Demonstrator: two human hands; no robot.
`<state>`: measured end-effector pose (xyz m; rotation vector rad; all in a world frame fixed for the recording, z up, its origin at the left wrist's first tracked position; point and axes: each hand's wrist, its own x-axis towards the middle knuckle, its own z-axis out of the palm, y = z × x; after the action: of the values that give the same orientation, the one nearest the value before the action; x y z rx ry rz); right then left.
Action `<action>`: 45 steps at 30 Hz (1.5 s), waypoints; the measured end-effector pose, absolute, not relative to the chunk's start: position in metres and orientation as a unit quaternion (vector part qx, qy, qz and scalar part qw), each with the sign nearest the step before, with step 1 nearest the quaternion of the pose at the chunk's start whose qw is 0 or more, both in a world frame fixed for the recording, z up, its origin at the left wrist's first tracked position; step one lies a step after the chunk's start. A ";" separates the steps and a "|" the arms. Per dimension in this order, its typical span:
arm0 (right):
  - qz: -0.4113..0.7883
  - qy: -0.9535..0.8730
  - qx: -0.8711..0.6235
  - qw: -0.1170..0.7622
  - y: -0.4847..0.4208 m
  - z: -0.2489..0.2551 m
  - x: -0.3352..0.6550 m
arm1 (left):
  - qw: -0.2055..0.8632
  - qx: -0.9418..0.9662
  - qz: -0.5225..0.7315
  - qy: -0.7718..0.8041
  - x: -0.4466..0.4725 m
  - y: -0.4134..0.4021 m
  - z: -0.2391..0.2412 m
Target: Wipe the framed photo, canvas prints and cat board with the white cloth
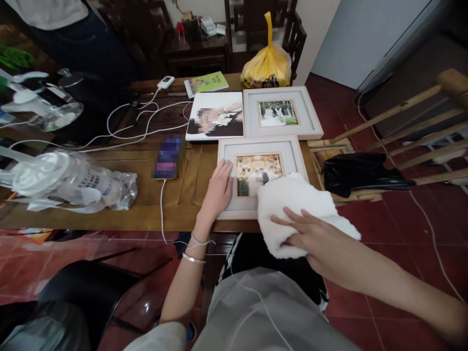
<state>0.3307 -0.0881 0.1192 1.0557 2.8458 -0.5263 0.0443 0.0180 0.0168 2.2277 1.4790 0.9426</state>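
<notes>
A wooden table [179, 200] runs across the view, its near edge just in front of the person. At its near right corner lies the near picture frame [256, 168], pale and flat, its lower side just inside the near edge. Behind it, the far picture frame [280, 113] lies at the table's far right corner and reaches the right edge. A photo panel [223, 117] with a blurred patch lies just left of that frame. A white cloth [312, 197] covers the near frame's lower right corner and sags past the table's near edge. Toward the left end, a plastic-wrapped cup [73, 178] lies on its side. A knotted yellow bag [268, 66] sits by the far edge, behind the far picture frame. The right hand [303, 231] is on top of the cloth, fingers spread; whether the thumb pinches the fabric underneath, I cannot tell. The left hand [220, 187] rests on the near frame's left side, fingers extended and close together, gripping nothing. Left of that hand lies a phone [168, 158], plugged into a white cable that drops over the near edge. A green booklet [207, 84] lies along the far edge, and left of it sits a small white device [165, 82] with its own cable.
</notes>
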 end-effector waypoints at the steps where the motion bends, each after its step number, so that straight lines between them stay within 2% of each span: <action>1: -0.168 0.922 0.347 0.028 -0.082 0.118 0.326 | 0.155 0.777 0.324 0.516 0.044 0.018 0.017; 5: -0.120 0.909 0.399 0.015 -0.027 0.104 0.307 | 0.172 0.782 0.302 0.517 0.044 0.018 0.021; 10: 0.002 0.862 0.506 -0.034 0.062 0.082 0.299 | 0.186 0.777 0.302 0.520 0.044 0.019 0.020; 13: 0.012 0.842 0.537 -0.056 0.086 0.072 0.290 | 0.185 0.774 0.314 0.518 0.044 0.020 0.018; 18: -0.019 0.872 0.489 -0.010 0.035 0.078 0.272 | 0.183 0.769 0.330 0.517 0.045 0.020 0.017; 21: -0.102 0.909 0.400 0.049 -0.024 0.097 0.279 | 0.185 0.766 0.341 0.513 0.045 0.019 0.016; 25: -0.191 0.931 0.307 0.045 -0.073 0.116 0.294 | 0.175 0.766 0.351 0.509 0.045 0.018 0.014; 29: -0.195 0.928 0.315 0.043 -0.054 0.110 0.284 | 0.184 0.766 0.349 0.507 0.044 0.017 0.013; 35: -0.041 0.888 0.458 -0.011 0.041 0.077 0.264 | 0.187 0.770 0.341 0.507 0.043 0.019 0.012; 38: -0.010 0.860 0.509 -0.032 0.069 0.070 0.255 | 0.194 0.767 0.344 0.507 0.043 0.019 0.013; 41: -0.038 0.877 0.480 -0.004 0.059 0.074 0.239 | 0.210 0.755 0.364 0.504 0.044 0.018 0.015; 45: -0.101 0.928 0.353 0.063 0.006 0.089 0.238 | 0.236 0.731 0.393 0.505 0.046 0.014 0.019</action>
<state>0.2376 0.0065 0.0893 1.0677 2.8045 -0.3060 0.0456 0.0137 0.0195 2.0056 1.3842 1.0781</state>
